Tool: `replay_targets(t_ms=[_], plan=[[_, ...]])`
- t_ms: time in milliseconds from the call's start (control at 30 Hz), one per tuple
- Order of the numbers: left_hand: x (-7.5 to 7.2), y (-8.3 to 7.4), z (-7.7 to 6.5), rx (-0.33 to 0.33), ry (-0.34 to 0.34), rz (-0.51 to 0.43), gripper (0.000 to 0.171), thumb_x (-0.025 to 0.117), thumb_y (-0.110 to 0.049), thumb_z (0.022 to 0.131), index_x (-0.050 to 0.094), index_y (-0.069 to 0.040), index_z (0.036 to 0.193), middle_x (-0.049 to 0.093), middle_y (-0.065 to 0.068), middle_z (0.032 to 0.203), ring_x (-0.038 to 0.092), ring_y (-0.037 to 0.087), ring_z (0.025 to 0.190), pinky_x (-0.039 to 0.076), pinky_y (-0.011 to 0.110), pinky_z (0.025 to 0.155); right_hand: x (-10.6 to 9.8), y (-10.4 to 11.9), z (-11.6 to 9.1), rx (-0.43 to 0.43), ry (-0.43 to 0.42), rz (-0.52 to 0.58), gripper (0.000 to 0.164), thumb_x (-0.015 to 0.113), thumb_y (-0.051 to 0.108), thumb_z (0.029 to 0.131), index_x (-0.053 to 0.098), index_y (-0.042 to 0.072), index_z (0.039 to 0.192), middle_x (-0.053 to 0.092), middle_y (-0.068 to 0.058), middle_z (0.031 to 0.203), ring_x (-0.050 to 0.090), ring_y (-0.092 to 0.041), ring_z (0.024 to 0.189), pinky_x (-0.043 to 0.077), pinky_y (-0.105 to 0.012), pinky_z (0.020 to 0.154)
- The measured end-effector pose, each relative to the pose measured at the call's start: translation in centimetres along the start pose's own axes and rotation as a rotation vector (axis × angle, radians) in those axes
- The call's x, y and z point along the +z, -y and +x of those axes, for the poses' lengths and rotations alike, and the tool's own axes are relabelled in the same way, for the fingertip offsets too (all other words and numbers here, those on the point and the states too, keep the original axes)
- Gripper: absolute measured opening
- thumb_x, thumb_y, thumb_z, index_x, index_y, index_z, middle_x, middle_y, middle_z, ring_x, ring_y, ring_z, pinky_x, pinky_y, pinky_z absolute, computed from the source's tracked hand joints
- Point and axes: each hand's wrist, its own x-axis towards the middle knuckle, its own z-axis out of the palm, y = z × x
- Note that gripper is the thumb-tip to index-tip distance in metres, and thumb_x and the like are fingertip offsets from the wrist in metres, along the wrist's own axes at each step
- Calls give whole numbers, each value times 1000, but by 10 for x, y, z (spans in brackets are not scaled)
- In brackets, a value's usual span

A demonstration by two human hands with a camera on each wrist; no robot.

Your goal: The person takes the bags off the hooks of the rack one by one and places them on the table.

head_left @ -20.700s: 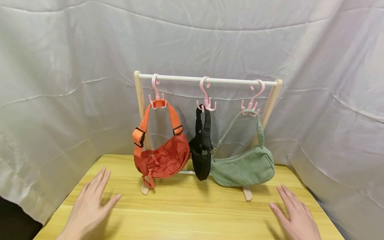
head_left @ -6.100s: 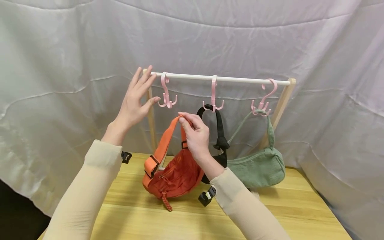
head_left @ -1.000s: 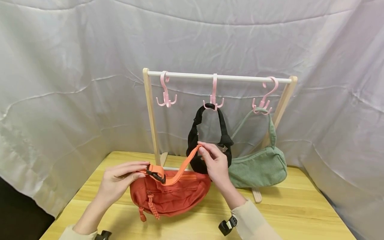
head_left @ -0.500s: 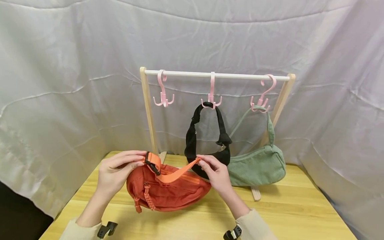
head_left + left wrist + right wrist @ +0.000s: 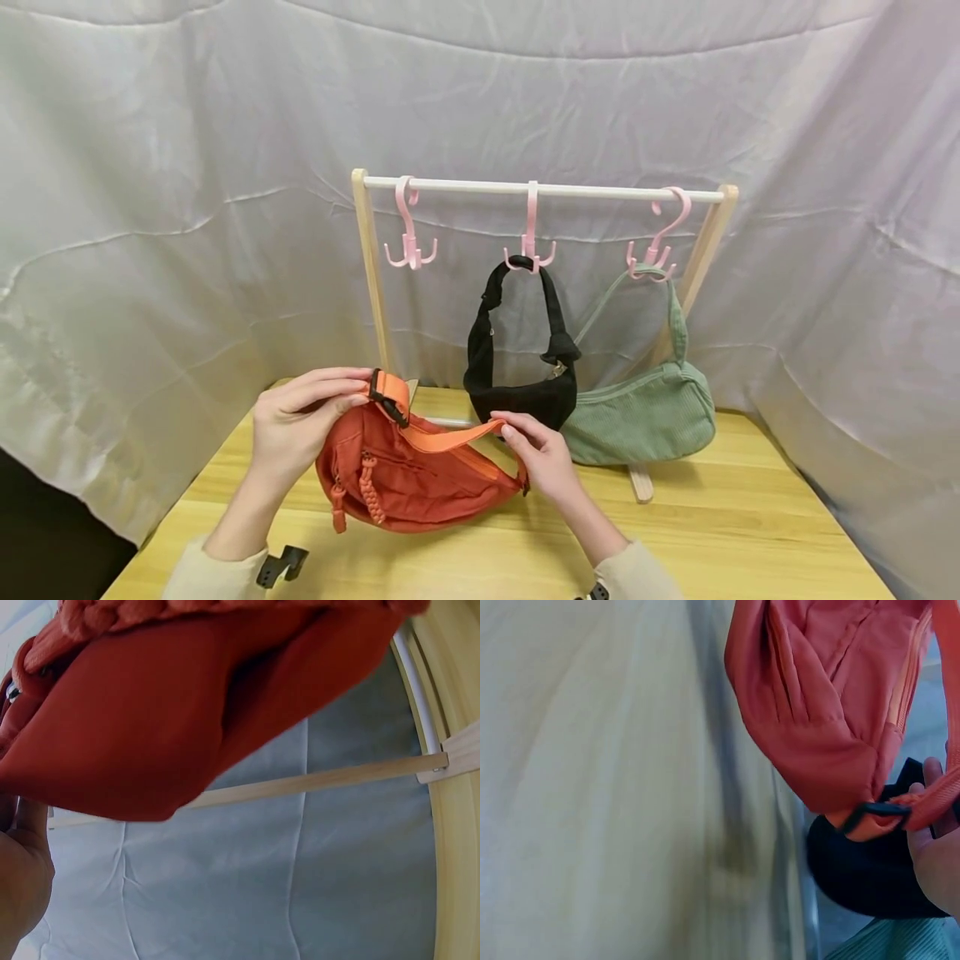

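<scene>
A red bag with an orange strap hangs between both hands in front of the rack, tilted with its left end higher. My left hand pinches the strap beside its black buckle. Farther along, my right hand pinches the strap near the bag's right end. The left wrist view has the bag's red underside close up, with part of the hand at the left edge. In the right wrist view, a black strap adjuster sits beside the right hand.
Behind stands a rack with a white rod and pink hooks; the left hook bears no bag. A black bag hangs from the middle hook, a green corduroy bag from the right one. Grey cloth surrounds the wooden table.
Earlier the red bag hung on the left hook; it is now off the rack in both hands. Over the last second the left hand rose slightly and the right hand lowered, tilting the bag.
</scene>
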Motion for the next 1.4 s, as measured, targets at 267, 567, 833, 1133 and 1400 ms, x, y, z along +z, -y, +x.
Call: replay_targets(t_ms=[267,567,833,1133,1400], plan=[[3,2,-1,-12,-14,10,23,73,29,76,77,14,93,75,27,105,75,22,104,59,25,89,0,-12,-10,113,40,-6,31,66,13,103,70,3,132,70,-14,132,64,-9,120,51,-20,99],[3,2,-2,0,-61,18,18,74,28,77,76,16,91,76,26,105,75,23,104,59,26,89,-1,-22,-15,196,-12,21,37,71,6,99,69,4,135,69,-16,134,65,-11,120,52,-17,96],[-1,4,-7,-22,-97,57,20,72,30,76,76,17,90,76,25,105,75,22,104,58,25,89,-3,-32,-17,254,102,71,48,72,6,98,61,3,145,60,-28,141,57,-44,130,54,-19,94],[-3,9,-11,-11,-88,73,19,73,29,76,76,16,90,75,27,105,75,22,104,58,24,89,3,-42,-20,212,201,15,45,77,5,93,67,-3,135,65,-24,136,62,-35,124,53,-21,95],[-7,12,-16,-31,-93,75,20,71,31,76,75,17,90,75,28,105,75,21,103,58,23,88,8,-42,-19,191,166,-43,33,78,9,93,75,1,125,72,-18,127,66,-19,116,55,-26,96]])
